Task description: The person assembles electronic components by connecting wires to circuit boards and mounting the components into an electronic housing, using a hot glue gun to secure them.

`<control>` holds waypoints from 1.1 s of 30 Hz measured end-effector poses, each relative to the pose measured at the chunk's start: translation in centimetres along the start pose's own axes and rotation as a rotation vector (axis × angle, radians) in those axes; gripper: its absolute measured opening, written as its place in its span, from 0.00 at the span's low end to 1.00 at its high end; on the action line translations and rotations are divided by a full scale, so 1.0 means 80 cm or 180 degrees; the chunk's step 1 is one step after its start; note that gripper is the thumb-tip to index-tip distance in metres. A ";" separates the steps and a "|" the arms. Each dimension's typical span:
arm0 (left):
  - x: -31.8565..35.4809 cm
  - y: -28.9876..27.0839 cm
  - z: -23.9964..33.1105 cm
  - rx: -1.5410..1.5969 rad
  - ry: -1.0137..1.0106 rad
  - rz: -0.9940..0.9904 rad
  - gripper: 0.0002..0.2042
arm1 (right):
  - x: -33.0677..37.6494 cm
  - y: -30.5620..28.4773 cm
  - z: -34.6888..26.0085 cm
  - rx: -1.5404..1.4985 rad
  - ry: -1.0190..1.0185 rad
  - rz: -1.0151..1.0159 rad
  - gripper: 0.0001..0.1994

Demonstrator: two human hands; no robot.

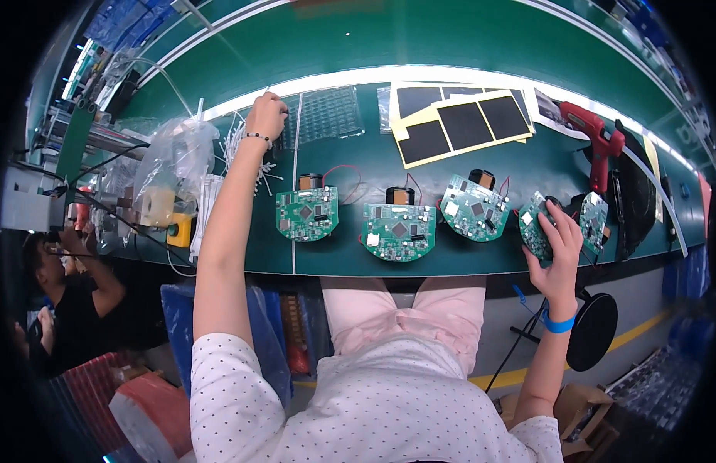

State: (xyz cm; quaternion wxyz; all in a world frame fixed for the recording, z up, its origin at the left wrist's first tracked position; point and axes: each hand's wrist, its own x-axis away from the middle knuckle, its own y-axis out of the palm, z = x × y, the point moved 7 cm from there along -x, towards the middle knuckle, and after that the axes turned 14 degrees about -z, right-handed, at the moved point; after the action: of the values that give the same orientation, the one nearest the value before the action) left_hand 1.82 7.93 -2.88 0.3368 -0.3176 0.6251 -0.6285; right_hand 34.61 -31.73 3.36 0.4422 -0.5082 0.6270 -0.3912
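Note:
My left hand (pixel 267 116) reaches to the far left of the bench, its fingers curled together. It is beside a bundle of thin white cables (pixel 236 147) and a clear blistered plastic sheet (pixel 327 113); whatever it may hold is hidden. At the right, my right hand (pixel 558 243) grips a green circuit board (pixel 534 231) by its edge, the board tilted. Several similar boards lie in a row: one at the left (pixel 305 214), one in the middle (pixel 399 234), another (pixel 475 210) right of it, and one (pixel 594 220) beyond my right hand.
Sheets with black squares on yellow backing (pixel 470 127) lie at the back. A red glue gun (pixel 597 143) stands at the right near a black bag (pixel 639 193). Clear plastic bags (pixel 176 158) and a yellow box (pixel 180 230) crowd the left end. A person (pixel 72 285) is further left.

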 end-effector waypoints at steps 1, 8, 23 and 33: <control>-0.001 -0.001 0.002 -0.0003 -0.0007 -0.0003 0.04 | 0.001 -0.001 0.000 -0.0005 -0.0005 -0.0003 0.25; 0.001 -0.018 0.017 0.0197 0.0431 0.0173 0.04 | 0.006 -0.018 -0.011 0.0012 0.0059 -0.0059 0.27; 0.229 -0.208 0.385 0.1620 0.4684 0.1432 0.11 | -0.016 0.001 -0.114 -0.5752 -0.0147 -0.0029 0.05; 0.208 -0.197 0.402 0.2089 0.3459 0.0610 0.13 | 0.004 0.002 -0.095 -0.5882 0.0178 0.0207 0.05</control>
State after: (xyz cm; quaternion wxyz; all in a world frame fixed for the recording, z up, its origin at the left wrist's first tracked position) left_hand 18.27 -24.24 13.09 0.1064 0.2231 0.5074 -0.8255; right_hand 27.32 -31.73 5.44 -0.1434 -0.6316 0.7144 0.2649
